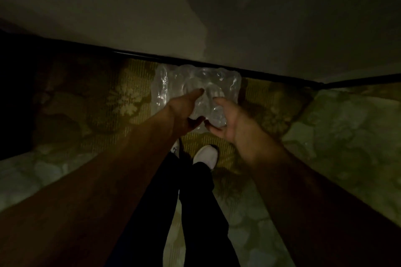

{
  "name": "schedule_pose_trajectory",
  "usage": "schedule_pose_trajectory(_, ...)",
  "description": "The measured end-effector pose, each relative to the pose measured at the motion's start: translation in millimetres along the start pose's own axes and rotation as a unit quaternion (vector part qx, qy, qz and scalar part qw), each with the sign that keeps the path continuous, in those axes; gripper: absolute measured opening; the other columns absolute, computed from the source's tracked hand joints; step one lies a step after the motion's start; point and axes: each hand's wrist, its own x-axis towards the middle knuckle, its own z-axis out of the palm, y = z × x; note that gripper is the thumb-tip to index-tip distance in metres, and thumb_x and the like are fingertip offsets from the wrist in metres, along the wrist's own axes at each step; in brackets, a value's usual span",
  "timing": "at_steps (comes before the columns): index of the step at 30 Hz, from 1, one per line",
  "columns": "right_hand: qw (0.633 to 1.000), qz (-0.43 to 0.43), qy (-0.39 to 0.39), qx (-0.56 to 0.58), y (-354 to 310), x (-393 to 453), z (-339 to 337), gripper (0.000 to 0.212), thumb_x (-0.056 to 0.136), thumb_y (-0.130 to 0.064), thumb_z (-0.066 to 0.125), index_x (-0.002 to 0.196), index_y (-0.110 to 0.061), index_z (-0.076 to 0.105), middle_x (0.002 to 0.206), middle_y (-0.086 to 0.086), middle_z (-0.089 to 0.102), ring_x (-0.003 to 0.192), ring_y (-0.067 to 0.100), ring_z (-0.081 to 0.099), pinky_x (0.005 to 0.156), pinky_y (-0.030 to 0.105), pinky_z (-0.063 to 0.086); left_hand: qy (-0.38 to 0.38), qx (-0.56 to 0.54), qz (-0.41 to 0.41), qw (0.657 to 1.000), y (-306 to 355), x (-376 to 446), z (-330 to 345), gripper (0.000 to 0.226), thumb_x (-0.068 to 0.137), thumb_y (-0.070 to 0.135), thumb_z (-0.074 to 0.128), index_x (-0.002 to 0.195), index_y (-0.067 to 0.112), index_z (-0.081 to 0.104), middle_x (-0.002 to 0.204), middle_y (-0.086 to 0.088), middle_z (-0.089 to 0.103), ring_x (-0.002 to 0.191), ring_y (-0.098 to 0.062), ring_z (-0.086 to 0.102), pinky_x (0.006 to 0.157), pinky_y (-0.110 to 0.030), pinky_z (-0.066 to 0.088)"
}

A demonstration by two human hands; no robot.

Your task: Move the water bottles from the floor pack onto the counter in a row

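Note:
A clear plastic-wrapped pack of water bottles lies on the patterned carpet against the wall. At its near side, a clear water bottle sits between my two hands, blurred and partly inside the wrap. My left hand grips it from the left, thumb stretched over the top and fingers curled beneath. From the right, my right hand holds it with thumb and fingers curled round it. The counter is out of view.
A pale wall with a dark baseboard runs right behind the pack. My white shoes and dark trouser legs stand just before it on the carpet. The room is dim.

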Motion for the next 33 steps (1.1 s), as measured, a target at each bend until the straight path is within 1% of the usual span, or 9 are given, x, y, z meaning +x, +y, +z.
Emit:
schedule_pose_trajectory(2, 1.0, -0.006, 0.01, -0.015, 8.3, -24.5, -4.8, 0.022, 0.085, -0.029, 0.069, 0.102, -0.018, 0.058, 0.117, 0.009, 0.054, 0.109, 0.026, 0.056, 0.065, 0.032, 0.055, 0.016, 0.023, 0.014, 1.0, -3.6, -34.2, 0.7, 0.023, 0.085, 0.033, 0.071, 0.098, 0.017, 0.06, 0.135, -0.015, 0.057, 0.106, -0.025, 0.065, 0.085, -0.037, 0.058)
schedule_pose_trajectory(4, 1.0, -0.02, 0.011, -0.015, 17.4, -46.1, -10.0, 0.037, 0.081, -0.029, 0.072, 0.113, -0.016, 0.058, 0.123, 0.009, 0.056, 0.109, 0.026, 0.058, 0.066, 0.033, 0.056, 0.028, 0.053, 0.037, 0.998, -6.0, -68.7, 1.5, 0.023, 0.084, 0.031, 0.073, 0.099, 0.017, 0.062, 0.13, -0.015, 0.06, 0.092, -0.02, 0.066, 0.08, -0.034, 0.059)
schedule_pose_trajectory(8, 0.998, -0.056, -0.002, -0.009, 37.5, -97.4, -14.1, 0.055, 0.077, -0.029, 0.076, 0.125, -0.013, 0.055, 0.122, 0.01, 0.061, 0.105, 0.023, 0.062, 0.063, 0.03, 0.058, -0.007, 0.1, 0.045, 0.994, -5.1, -133.0, 2.5, 0.022, 0.086, 0.025, 0.071, 0.103, 0.013, 0.064, 0.127, -0.018, 0.062, 0.098, -0.022, 0.067, 0.082, -0.034, 0.057)
schedule_pose_trajectory(11, 0.996, -0.084, -0.01, -0.01, 53.1, -139.8, -16.6, 0.082, 0.058, -0.041, 0.083, 0.13, -0.018, 0.051, 0.125, 0.008, 0.059, 0.106, 0.025, 0.063, 0.059, 0.028, 0.058, -0.02, 0.139, 0.053, 0.989, -0.6, -176.7, 3.3, 0.021, 0.086, 0.025, 0.072, 0.102, 0.013, 0.064, 0.122, -0.017, 0.064, 0.095, -0.021, 0.067, 0.082, -0.034, 0.057)
schedule_pose_trajectory(15, 0.987, -0.151, -0.039, -0.028, 68.3, -199.6, -16.1, 0.067, 0.08, -0.034, 0.074, 0.137, -0.025, 0.041, 0.124, 0.005, 0.058, 0.105, 0.022, 0.062, 0.075, 0.034, 0.059, -0.015, 0.136, 0.088, 0.987, 7.8, -233.8, 0.0, 0.023, 0.084, 0.015, 0.072, 0.103, 0.013, 0.057, 0.124, -0.02, 0.062, 0.095, -0.025, 0.067, 0.083, -0.038, 0.058)
schedule_pose_trajectory(18, 0.983, -0.174, -0.057, -0.025, 75.5, -236.6, -11.3, 0.07, 0.086, -0.041, 0.067, 0.145, -0.028, 0.032, 0.132, 0.009, 0.054, 0.102, 0.022, 0.064, 0.07, 0.03, 0.059, -0.052, 0.143, 0.12, 0.981, 13.5, -270.4, -3.6, 0.026, 0.085, 0.013, 0.072, 0.106, 0.014, 0.058, 0.122, -0.019, 0.063, 0.097, -0.025, 0.067, 0.086, -0.038, 0.057)
schedule_pose_trajectory(23, 0.964, -0.264, -0.036, -0.014, 83.2, -288.6, 1.8, 0.052, 0.094, -0.048, 0.051, 0.141, -0.029, 0.038, 0.129, 0.007, 0.057, 0.104, 0.021, 0.065, 0.07, 0.031, 0.059, -0.082, 0.144, 0.211, 0.963, 17.5, -328.9, -7.4, 0.033, 0.084, 0.027, 0.072, 0.112, 0.015, 0.06, 0.115, -0.012, 0.067, 0.104, -0.024, 0.067, 0.089, -0.036, 0.054)
schedule_pose_trajectory(29, 0.937, -0.347, -0.002, -0.023, 75.2, -338.0, 15.7, 0.057, 0.092, -0.03, 0.061, 0.143, -0.028, 0.035, 0.127, 0.004, 0.057, 0.102, 0.021, 0.064, 0.073, 0.032, 0.057, -0.038, 0.117, 0.285, 0.951, 26.1, -367.3, -11.6, 0.017, 0.096, 0.04, 0.054, 0.104, 0.025, 0.057, 0.12, -0.013, 0.064, 0.102, -0.026, 0.066, 0.084, -0.041, 0.054)
schedule_pose_trajectory(33, 0.938, -0.343, -0.046, -0.016, 73.1, -376.2, 17.6, 0.059, 0.086, -0.021, 0.068, 0.138, -0.015, 0.04, 0.12, 0.012, 0.061, 0.099, 0.025, 0.067, 0.083, 0.039, 0.058, -0.064, 0.13, 0.319, 0.937, 25.7, -394.1, -23.7, 0.01, 0.096, 0.034, 0.057, 0.101, 0.025, 0.056, 0.124, -0.018, 0.062, 0.095, -0.023, 0.066, 0.084, -0.04, 0.055)
